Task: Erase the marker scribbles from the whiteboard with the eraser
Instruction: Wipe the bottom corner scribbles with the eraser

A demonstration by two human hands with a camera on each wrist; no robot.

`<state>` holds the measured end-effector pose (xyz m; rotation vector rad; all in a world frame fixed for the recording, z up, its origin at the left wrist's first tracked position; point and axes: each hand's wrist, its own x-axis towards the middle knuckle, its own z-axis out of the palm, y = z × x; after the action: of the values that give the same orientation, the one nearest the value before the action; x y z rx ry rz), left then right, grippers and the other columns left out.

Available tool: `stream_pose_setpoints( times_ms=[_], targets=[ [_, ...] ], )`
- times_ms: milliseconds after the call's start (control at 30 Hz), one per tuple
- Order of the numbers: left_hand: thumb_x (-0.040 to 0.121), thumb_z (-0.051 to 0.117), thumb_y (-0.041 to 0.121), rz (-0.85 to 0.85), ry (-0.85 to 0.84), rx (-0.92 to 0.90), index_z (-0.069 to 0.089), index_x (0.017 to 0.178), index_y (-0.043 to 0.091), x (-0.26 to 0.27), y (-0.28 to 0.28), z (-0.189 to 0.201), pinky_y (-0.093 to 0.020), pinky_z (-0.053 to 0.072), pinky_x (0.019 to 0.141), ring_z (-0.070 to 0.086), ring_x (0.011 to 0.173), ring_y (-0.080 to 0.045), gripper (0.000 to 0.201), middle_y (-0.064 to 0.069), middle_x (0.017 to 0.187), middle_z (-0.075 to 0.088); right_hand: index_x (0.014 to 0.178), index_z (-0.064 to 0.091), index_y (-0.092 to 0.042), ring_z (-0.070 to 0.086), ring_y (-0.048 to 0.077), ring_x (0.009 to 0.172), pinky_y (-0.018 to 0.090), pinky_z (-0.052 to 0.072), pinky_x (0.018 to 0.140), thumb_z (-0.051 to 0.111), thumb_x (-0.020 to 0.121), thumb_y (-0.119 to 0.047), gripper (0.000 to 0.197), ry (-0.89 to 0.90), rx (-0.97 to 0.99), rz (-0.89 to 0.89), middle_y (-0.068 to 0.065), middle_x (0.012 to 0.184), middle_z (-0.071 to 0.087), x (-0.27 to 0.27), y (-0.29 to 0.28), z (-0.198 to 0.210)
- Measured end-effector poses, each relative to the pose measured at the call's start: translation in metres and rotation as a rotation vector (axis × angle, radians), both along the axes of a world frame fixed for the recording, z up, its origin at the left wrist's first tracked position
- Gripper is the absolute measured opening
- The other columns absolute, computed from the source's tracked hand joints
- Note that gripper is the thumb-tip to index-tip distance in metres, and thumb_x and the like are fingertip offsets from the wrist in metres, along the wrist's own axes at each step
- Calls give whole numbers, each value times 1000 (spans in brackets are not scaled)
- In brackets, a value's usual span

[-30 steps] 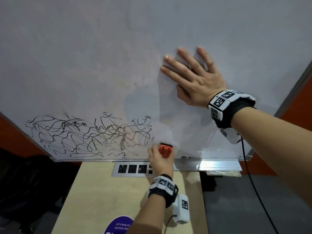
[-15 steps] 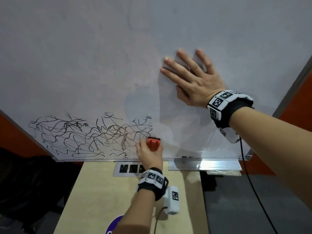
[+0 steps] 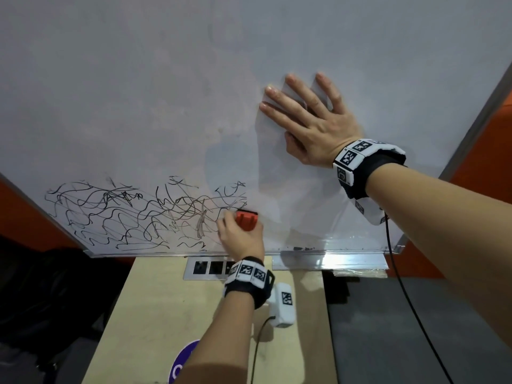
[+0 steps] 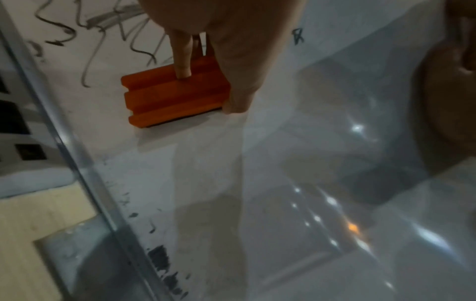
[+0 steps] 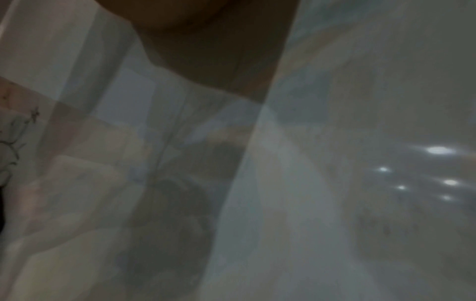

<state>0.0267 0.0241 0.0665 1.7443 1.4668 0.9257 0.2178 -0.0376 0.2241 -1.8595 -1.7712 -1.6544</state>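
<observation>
Orange eraser (image 3: 246, 220) pinched in left grip (image 3: 241, 239), fingers and thumb curled round its ribbed back, pad face flat against whiteboard (image 3: 138, 92); from left wrist view, eraser (image 4: 175, 91) sitting directly under fingertips (image 4: 183, 67), thumb on its right edge. Eraser at right end of black marker scribbles (image 3: 144, 214), touching outermost lines, low on board just above bottom frame. Scribbles spread leftward from eraser across lower left of board; strokes nearest eraser look grey and smeared. Board right of eraser wiped, only small dark flecks (image 3: 302, 248) along bottom edge. Right grip (image 3: 313, 126) open, fingers straight and spread, palm pressed flat on board, well apart from eraser, up and to right. Right wrist view blurred, mostly glossy board with light reflections, scribble ends at far left (image 5: 12, 142). Metal marker tray (image 3: 329, 264) under board's right half. Pale wood counter (image 3: 155, 314) below, inset socket panel (image 3: 206, 268) near board, purple round sticker (image 3: 184, 364) at near edge. Orange wall (image 3: 482, 151) behind board; dark shapes at lower left, unclear.
</observation>
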Motion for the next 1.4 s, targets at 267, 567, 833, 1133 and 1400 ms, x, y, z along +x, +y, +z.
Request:
stream_pose_setpoints(
  times_ms=[267,567,833,1133,1400],
  targets=[
    [63,90,19,50,-35,6,53,92,13,-10,18,6,-39,55,81,56,87,-20,48,1,101,53,154,31,-23,29,27,147,52,21,117,41,94,-30,61,23,-7,16,-1,159,31,0,0,0],
    [62,90,19,-29,-28,54,56,97,11,9,-6,25,-42,55,81,60,92,-26,49,-4,105,56,154,33,-23,30,27,146,52,23,116,41,94,-30,61,2,16,31,0,158,33,1,1,0],
    [64,89,27,0,-55,204,57,96,8,2,12,40,-28,43,71,48,80,-17,48,-3,98,55,154,33,-22,31,27,146,52,24,115,41,94,-30,61,3,16,41,0,158,33,0,1,-1],
    [65,87,30,-50,-89,302,58,89,10,9,5,62,-29,44,66,52,74,-15,42,-1,93,58,154,32,-22,30,27,146,52,25,115,42,94,-30,61,7,15,50,0,158,33,1,1,0],
    [65,89,29,55,-70,90,57,91,11,-10,11,30,-31,46,71,57,82,-20,46,0,94,59,153,34,-23,30,26,146,51,23,116,43,94,-28,60,24,27,53,-2,158,33,0,2,-1]
  ],
)
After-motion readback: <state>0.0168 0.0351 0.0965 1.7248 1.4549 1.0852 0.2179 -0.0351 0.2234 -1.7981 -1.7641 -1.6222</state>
